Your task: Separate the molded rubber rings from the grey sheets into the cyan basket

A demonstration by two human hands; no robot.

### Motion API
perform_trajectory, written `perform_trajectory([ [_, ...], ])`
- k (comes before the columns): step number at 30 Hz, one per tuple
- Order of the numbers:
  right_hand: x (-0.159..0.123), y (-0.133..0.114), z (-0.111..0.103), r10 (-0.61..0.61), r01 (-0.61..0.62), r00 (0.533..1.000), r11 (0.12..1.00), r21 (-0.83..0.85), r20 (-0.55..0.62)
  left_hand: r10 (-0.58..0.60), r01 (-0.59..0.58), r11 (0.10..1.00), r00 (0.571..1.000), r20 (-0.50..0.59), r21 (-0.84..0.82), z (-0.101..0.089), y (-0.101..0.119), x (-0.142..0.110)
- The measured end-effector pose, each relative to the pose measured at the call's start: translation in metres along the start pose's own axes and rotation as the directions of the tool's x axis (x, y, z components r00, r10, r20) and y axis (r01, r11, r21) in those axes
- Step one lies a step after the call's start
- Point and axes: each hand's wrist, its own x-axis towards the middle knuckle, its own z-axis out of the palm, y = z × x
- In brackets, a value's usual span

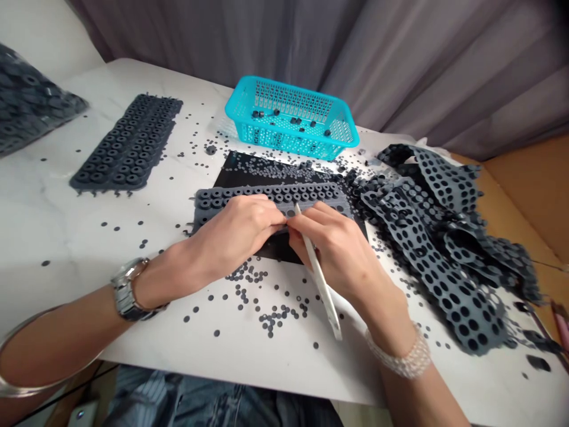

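Head view shows a dark grey, rubbery-looking sheet (280,193) lying on a black mat (280,248) in the middle of a white table (169,332). The sheet is oblong and matte, its far side lined with two rows of raised rings with dark centres. Short, thin tabs stick out at its left end; nearer, toward the right, a flatter stretch carries dark round spots. Its near middle is hidden by the hands.

Left hand (242,228), below a metal watch (128,289), has its fingers curled and tips pinched together over the sheet's near side; I cannot tell what, if anything, lies between them. Right hand (340,246), above a beaded bracelet (402,356), is closed around a slim white tool (320,281) that slants from the sheet toward the near right. The thumbs and forefingers of both hands nearly meet.

Small dark discs (217,333) are scattered near and far, thickest on the mat's far part. Farther back stands a turquoise basket (284,139) with a few dark pieces inside. A second ringed sheet (128,142) lies far left, beside a clear bag (31,101) of grey pieces; perforated strips (440,279) are heaped at right.
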Motion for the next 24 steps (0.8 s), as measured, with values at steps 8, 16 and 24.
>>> perform_trajectory([
  [8,-0.015,0.033,-0.012,0.200,-0.216,0.950,0.975,-0.046,-0.239,-0.337,0.317,0.893,0.942,-0.007,-0.318,-0.006,0.001,0.006],
  [16,-0.025,0.055,-0.023,0.403,-0.480,0.842,0.863,-0.159,-0.359,-0.397,0.429,0.707,0.899,0.188,-0.562,-0.014,0.002,0.009],
  [24,-0.043,0.067,-0.040,0.766,-0.833,0.553,0.509,-0.218,-0.327,-0.361,0.421,0.574,0.900,0.244,-0.702,-0.012,0.002,0.008],
])
